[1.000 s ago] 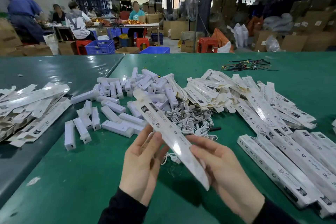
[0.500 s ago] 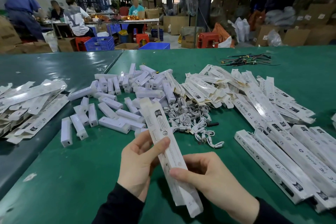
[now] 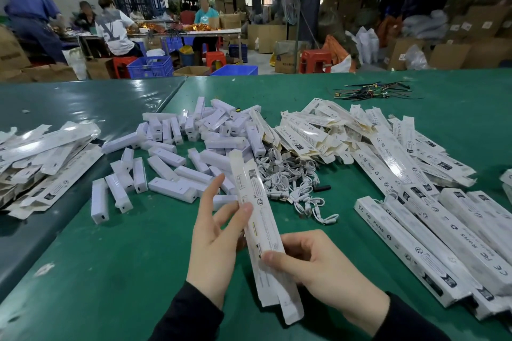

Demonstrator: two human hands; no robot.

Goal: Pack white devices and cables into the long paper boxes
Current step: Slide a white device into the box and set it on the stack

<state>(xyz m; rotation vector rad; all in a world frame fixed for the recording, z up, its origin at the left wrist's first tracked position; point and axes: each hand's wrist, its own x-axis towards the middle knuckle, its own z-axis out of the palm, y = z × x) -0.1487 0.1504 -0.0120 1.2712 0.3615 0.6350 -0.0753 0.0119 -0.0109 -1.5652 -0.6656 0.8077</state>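
While both hands hold it above the green table (image 3: 116,271), the long paper box (image 3: 259,223) tilts away, far flap up; left hand (image 3: 214,241) pinches its mid w/ thumb, other fingers straight; right hand (image 3: 318,266) curls round its near end; white devices (image 3: 177,158) lie beyond left hand; cables (image 3: 293,183) just past box; filled boxes (image 3: 432,235) right of right hand; flat boxes (image 3: 327,130) further off.

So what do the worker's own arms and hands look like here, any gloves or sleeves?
No gloves: both hands, the left hand and the right hand, are bare, with no rings or watch visible. Each arm wears a long dark, black-looking sleeve reaching the wrist, plain, without visible markings.
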